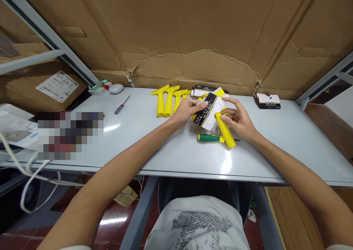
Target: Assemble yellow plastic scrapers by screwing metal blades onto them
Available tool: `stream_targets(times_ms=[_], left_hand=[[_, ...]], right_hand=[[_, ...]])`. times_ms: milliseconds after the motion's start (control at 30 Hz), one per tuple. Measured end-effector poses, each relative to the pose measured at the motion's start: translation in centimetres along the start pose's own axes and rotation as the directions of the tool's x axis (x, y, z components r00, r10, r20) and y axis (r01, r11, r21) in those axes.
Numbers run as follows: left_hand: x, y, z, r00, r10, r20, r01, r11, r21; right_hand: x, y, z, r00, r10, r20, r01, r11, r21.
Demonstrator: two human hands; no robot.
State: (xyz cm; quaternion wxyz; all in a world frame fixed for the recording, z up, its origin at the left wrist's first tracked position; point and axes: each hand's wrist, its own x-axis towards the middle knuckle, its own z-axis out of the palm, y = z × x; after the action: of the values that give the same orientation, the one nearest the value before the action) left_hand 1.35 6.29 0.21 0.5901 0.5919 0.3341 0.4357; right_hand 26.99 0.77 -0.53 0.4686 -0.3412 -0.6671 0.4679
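My left hand (185, 112) pinches the left edge of a black-and-white printed packaging card (211, 112) between thumb and fingers. My right hand (240, 120) is closed around a yellow plastic scraper (227, 132), its round handle slanting down towards me. The scraper's head is partly hidden by the card and fingers. Just below, a screwdriver with a green and yellow handle (209, 138) lies on the table, its shaft passing beneath the scraper. Several more yellow scrapers (160, 102) lie side by side left of the card, some partly covered by my left hand.
More printed cards (202, 91) lie behind my hands, and another stack of cards (267, 101) sits at the right. A small grey screwdriver (121, 106), a white computer mouse (116, 88) and a clear box (99, 88) are at the left. Cardboard (187, 33) walls the back.
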Motion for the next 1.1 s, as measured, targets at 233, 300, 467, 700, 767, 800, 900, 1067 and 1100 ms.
stream_targets(times_ms=[233, 300, 467, 700, 767, 800, 900, 1067, 1100], left_hand=[[0.0, -0.5, 0.1, 0.999, -0.028, 0.016, 0.029, 0.999, -0.024], [0.1, -0.5, 0.0, 0.999, -0.036, -0.003, 0.036, 0.999, -0.036], [0.6, 0.0, -0.7, 0.997, 0.015, -0.073, -0.021, 0.996, -0.085], [1.8, 1.3, -3.1, 0.947, 0.038, -0.32, -0.096, 0.981, -0.169], [2.2, 1.4, -3.8, 0.909, 0.017, -0.417, -0.11, 0.973, -0.201], [2.3, 1.5, -4.1, 0.891, 0.001, -0.453, -0.113, 0.969, -0.22], [2.6, 1.5, -4.3, 0.849, -0.018, -0.527, -0.144, 0.954, -0.265], [2.5, 1.6, -3.7, 0.812, -0.091, -0.576, -0.125, 0.937, -0.325], [2.5, 1.6, -3.6, 0.813, -0.109, -0.573, -0.116, 0.932, -0.342]], right_hand=[[0.9, 0.5, -0.8, 0.998, -0.021, 0.053, 0.02, 0.999, 0.027], [0.9, 0.5, -0.9, 0.993, -0.034, 0.114, 0.032, 0.999, 0.019], [0.5, 0.2, -0.6, 0.979, -0.053, 0.196, 0.048, 0.998, 0.03], [0.6, 0.2, -1.0, 0.978, -0.095, 0.186, 0.085, 0.995, 0.061], [0.7, 0.4, -1.2, 0.977, -0.109, 0.183, 0.099, 0.993, 0.064], [0.8, 0.5, -1.3, 0.977, -0.105, 0.186, 0.095, 0.994, 0.062], [0.9, 0.6, -1.3, 0.982, -0.09, 0.165, 0.083, 0.995, 0.048], [0.6, 0.3, -1.2, 0.988, -0.102, 0.116, 0.105, 0.994, -0.016], [0.5, 0.2, -1.2, 0.988, -0.102, 0.118, 0.108, 0.993, -0.044]])
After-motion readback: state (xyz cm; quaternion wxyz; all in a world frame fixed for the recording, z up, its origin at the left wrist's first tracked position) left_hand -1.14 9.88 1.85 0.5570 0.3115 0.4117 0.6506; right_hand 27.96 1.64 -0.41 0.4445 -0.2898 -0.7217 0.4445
